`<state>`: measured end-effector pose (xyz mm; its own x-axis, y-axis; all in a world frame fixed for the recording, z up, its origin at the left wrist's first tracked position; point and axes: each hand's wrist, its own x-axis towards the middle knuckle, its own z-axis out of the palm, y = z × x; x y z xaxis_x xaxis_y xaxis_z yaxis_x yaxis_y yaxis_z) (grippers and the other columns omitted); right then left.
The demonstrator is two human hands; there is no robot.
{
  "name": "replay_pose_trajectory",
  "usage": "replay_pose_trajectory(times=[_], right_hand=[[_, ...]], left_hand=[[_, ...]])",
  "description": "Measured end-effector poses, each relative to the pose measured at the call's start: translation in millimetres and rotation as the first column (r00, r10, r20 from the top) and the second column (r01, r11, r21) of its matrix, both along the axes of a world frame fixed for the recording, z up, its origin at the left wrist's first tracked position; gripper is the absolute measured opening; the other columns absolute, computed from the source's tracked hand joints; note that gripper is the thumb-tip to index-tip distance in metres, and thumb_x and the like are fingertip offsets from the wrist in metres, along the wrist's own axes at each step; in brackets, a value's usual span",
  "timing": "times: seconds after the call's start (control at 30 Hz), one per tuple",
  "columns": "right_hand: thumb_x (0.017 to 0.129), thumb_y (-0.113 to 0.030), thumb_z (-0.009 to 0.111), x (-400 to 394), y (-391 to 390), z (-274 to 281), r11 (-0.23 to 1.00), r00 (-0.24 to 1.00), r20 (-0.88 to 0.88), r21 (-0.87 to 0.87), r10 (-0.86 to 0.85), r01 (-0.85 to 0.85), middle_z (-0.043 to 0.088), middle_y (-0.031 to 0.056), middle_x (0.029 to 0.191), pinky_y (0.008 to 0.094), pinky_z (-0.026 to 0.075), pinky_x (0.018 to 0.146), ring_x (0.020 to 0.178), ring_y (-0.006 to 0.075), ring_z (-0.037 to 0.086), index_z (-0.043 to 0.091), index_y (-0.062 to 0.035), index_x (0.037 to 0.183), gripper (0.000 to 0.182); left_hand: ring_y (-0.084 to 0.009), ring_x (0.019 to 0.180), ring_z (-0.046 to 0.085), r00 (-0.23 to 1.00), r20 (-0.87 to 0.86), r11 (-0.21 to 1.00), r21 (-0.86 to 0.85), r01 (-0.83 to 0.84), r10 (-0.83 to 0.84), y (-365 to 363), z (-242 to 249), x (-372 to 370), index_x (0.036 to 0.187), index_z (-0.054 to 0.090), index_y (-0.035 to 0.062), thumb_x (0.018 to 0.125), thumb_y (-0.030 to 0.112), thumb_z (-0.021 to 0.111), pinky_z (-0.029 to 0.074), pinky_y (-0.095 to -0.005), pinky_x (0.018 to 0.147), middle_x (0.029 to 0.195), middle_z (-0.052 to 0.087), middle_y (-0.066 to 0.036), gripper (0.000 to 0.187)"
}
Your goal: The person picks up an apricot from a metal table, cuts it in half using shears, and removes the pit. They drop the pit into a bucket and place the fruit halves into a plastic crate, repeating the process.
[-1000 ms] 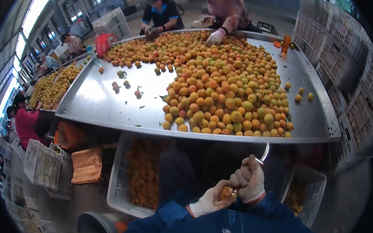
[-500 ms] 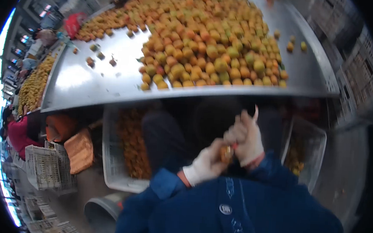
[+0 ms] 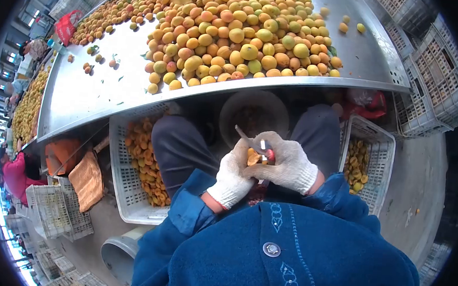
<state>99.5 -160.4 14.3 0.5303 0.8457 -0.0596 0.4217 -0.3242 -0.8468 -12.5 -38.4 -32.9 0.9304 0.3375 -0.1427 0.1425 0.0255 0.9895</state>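
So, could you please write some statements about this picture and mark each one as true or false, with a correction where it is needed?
1. The left hand and the right hand both wear gloves. True.
2. The hands are held wide apart. False: they are close together, with a piece of fruit between them.
3. The big heap of fruit lies on a metal table. True.
4. The crate beside the left knee is empty. False: it holds many pieces of fruit.
5. A thin metal tool shows at the hands. True.
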Motion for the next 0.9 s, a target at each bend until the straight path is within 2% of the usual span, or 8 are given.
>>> replay_pose_trajectory(times=[0.1, 0.17, 0.23, 0.3, 0.37, 0.57, 0.8, 0.9], right_hand=[[0.082, -0.038, 0.073, -1, 3, -6, 0.998, 0.997, 0.079, 0.052, 0.022, -0.026, 0.067, 0.0156, 0.082, 0.0384, 0.055, 0.068, 0.076, 0.034, 0.069, 0.056, -0.0085, 0.11, 0.044], [0.086, -0.031, 0.07, 0, 2, -9, 0.999, 0.999, 0.033, 0.042, -0.012, 0.011, 0.066, 0.0153, 0.079, 0.037, 0.054, 0.065, 0.074, 0.0328, 0.068, 0.057, -0.007, 0.108, 0.035], [0.088, -0.023, 0.068, 5, 2, -27, 0.97, 0.982, -0.07, 0.16, -0.174, 0.183, 0.065, 0.0141, 0.077, 0.0342, 0.054, 0.065, 0.071, 0.0292, 0.068, 0.058, -0.0054, 0.103, 0.025], [0.088, -0.017, 0.067, 12, 4, -38, 0.946, 0.944, -0.156, 0.099, -0.291, 0.308, 0.063, 0.0109, 0.077, 0.029, 0.052, 0.064, 0.071, 0.0189, 0.064, 0.059, -0.0036, 0.097, 0.018], [0.088, -0.015, 0.067, 12, 4, -36, 0.891, 0.809, -0.464, 0.084, -0.361, 0.446, 0.061, 0.0039, 0.079, 0.0241, 0.048, 0.063, 0.069, 0.0103, 0.057, 0.06, -0.0035, 0.096, 0.016], [0.087, -0.011, 0.067, 10, -3, -11, 0.858, 0.75, -0.548, 0.106, -0.372, 0.503, 0.059, -0.0002, 0.079, 0.0219, 0.045, 0.062, 0.07, 0.0061, 0.053, 0.063, -0.0041, 0.096, 0.013], [0.084, -0.012, 0.07, 0, 3, -17, 0.978, 0.996, -0.08, 0.201, -0.048, 0.063, 0.064, 0.0106, 0.077, 0.0292, 0.053, 0.065, 0.07, 0.0185, 0.066, 0.06, -0.0054, 0.101, 0.02], [0.084, -0.014, 0.07, 2, 13, -17, 0.981, 0.991, -0.064, 0.147, -0.116, 0.124, 0.065, 0.0119, 0.078, 0.0304, 0.053, 0.065, 0.071, 0.0206, 0.068, 0.06, -0.0059, 0.1, 0.021]], left_hand=[[-0.0182, 0.106, 0.06, 0.996, -0.055, 0.955, -0.283, -0.089, 0.077, -2, 3, 3, 0.12, 0.051, 0.0038, 0.089, -0.002, 0.058, 0.05, -0.0303, 0.092, 0.112, 0.058, -0.01, 0.032], [-0.0322, 0.089, 0.068, 1.0, -0.011, 0.971, 0.24, -0.008, 0.011, 2, 8, 2, 0.118, 0.05, 0.0036, 0.09, 0.012, 0.062, 0.054, -0.0348, 0.081, 0.097, 0.067, -0.016, 0.032], [-0.0264, 0.083, 0.068, 1.0, 0.0, 0.967, 0.253, -0.004, 0.004, 2, 22, 0, 0.116, 0.05, 0.0046, 0.09, 0.011, 0.061, 0.055, -0.0338, 0.075, 0.091, 0.065, -0.013, 0.029], [-0.0204, 0.081, 0.068, 0.988, -0.13, 0.948, -0.317, 0.041, -0.087, 2, 40, 0, 0.117, 0.049, 0.0055, 0.088, 0.012, 0.063, 0.055, -0.0316, 0.074, 0.088, 0.063, -0.01, 0.032], [-0.0174, 0.081, 0.067, 0.991, -0.1, 0.922, -0.385, 0.046, -0.091, 3, 41, 0, 0.118, 0.048, 0.0058, 0.087, 0.011, 0.065, 0.055, -0.0292, 0.076, 0.093, 0.061, -0.011, 0.035], [-0.0174, 0.082, 0.067, 0.997, -0.039, 0.891, -0.451, 0.046, -0.071, 5, 31, -1, 0.122, 0.047, 0.0062, 0.088, 0.005, 0.063, 0.055, -0.0301, 0.08, 0.104, 0.059, -0.011, 0.039], [-0.0125, 0.091, 0.059, 1.0, -0.015, 0.984, -0.177, -0.01, 0.007, 7, 21, -9, 0.12, 0.052, 0.004, 0.091, 0.007, 0.06, 0.05, -0.0284, 0.083, 0.103, 0.06, -0.008, 0.03], [-0.0124, 0.092, 0.058, 0.988, -0.151, 0.963, -0.261, -0.072, 0.033, 10, 34, -12, 0.121, 0.051, 0.0037, 0.091, 0.007, 0.061, 0.05, -0.0271, 0.082, 0.103, 0.06, -0.008, 0.032]])
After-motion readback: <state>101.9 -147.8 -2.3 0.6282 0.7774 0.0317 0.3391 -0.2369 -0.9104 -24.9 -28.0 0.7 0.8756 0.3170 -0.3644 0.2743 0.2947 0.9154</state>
